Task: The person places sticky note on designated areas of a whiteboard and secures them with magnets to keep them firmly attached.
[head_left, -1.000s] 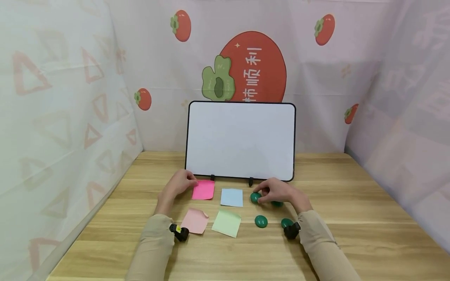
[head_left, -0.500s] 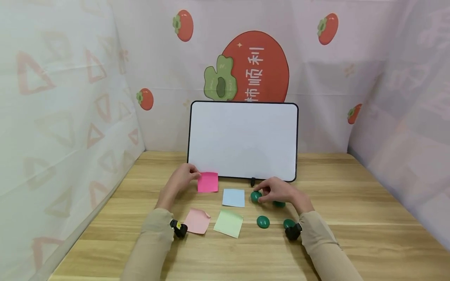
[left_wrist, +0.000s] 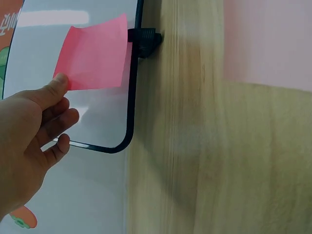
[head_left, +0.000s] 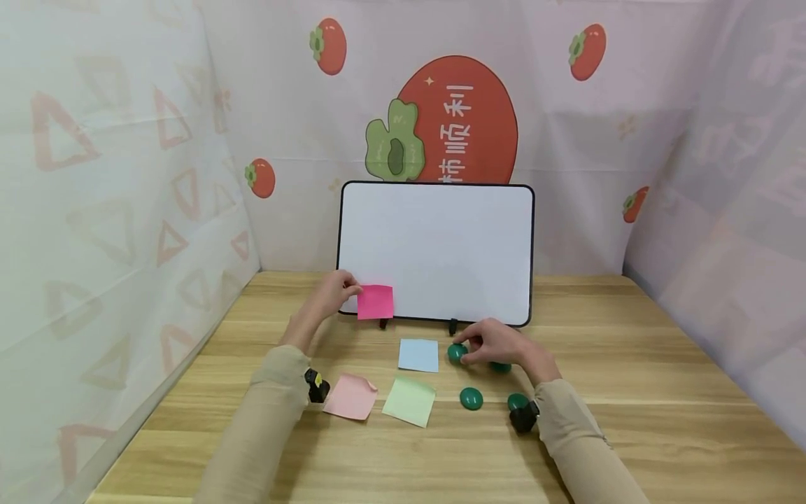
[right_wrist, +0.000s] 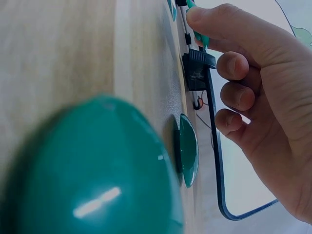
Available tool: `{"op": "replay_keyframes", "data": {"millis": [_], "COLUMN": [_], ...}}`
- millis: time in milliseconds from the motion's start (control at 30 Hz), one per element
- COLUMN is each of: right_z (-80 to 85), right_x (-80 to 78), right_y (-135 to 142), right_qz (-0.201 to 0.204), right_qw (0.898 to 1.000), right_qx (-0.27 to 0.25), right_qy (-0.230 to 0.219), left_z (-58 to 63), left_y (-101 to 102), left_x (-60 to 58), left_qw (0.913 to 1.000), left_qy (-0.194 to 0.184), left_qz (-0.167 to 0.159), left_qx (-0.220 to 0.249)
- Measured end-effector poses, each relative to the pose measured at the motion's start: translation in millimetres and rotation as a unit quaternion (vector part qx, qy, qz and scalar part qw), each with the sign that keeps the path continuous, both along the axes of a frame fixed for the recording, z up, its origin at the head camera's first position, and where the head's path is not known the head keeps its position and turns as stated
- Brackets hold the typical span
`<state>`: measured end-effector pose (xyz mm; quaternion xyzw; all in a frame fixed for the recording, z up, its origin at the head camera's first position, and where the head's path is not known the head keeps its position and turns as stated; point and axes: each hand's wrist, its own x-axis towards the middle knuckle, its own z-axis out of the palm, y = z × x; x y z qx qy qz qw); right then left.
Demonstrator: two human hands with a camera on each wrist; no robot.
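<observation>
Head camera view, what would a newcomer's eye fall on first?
Probably the huge red fruit print on the backdrop, above the whiteboard. Next comes the bright pink note, which the left hand pinches at the board's lower left. The right hand pinches a glossy green disc just right of the blue note.

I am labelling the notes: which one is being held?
The bright pink note, pinched by the left hand; the other three lie on the table.

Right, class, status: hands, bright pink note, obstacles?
Left fingers pinch bright pink note in front of whiteboard, contact unclear. Right fingers pinch green disc. No obstruction visible.
</observation>
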<state>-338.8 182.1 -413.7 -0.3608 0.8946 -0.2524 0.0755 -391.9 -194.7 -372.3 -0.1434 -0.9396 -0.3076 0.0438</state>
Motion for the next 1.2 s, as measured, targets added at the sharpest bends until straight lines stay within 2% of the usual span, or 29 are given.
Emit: {"op": "replay_keyframes", "data": {"millis": [200, 567, 833, 1033, 1200], "right_z": [-2.3, 1.0, 3.8, 5.2, 3.7], "right_x": [-1.9, -1.3, 1.4, 3.2, 2.6], "right_y": [0.9, -2.0, -1.2, -0.1, -0.2], "right_qz": [0.0, -0.006, -0.012, -0.013, -0.009], "right_qw": [1.0, 1.0, 1.0, 1.0, 1.0], "right_qx": [0.004, 0.013, 0.012, 0.015, 0.012], "right_qy": [0.005, -0.007, -0.011, -0.01, -0.007], "left_z": [7.7, 24.7, 24.4, 26.4, 28.0], "left_y": [-6.2, -7.6, -3.3, -1.7, -0.4], "left_x": [-11.3, -28.8, -39.3, -46.1, -46.8], "left_qw": [0.9997, 0.9936, 0.9836, 0.9773, 0.9774], "left_qy": [0.019, 0.102, 0.165, 0.188, 0.18], "left_qz": [-0.008, 0.011, 0.054, 0.076, 0.088], "left_qx": [-0.011, -0.047, -0.046, -0.062, -0.067]}}
